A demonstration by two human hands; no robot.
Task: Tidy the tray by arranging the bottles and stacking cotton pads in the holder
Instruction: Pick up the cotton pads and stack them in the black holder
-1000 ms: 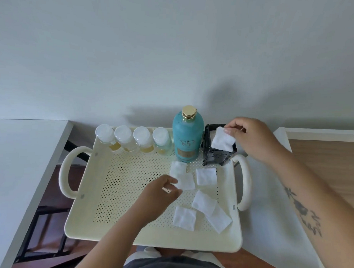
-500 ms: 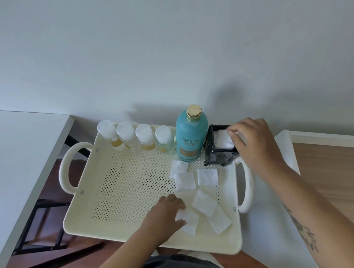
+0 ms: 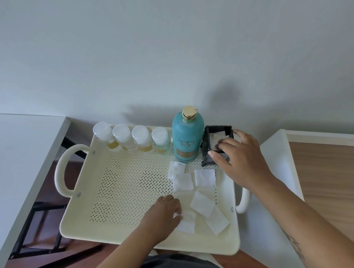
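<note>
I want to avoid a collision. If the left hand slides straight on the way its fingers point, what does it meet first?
The left hand points right and already touches one cotton pad; next it would probably meet the overlapping pads.

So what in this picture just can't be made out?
- Head view: how many pads sit in the black holder; its walls and the right hand hide the stack.
- Whether the left hand grips the near pad; its fingertips are hidden.
- The teal bottle label: too small to read.

perforated matt tray (image 3: 118,184), glossy bottle (image 3: 187,134)
</note>
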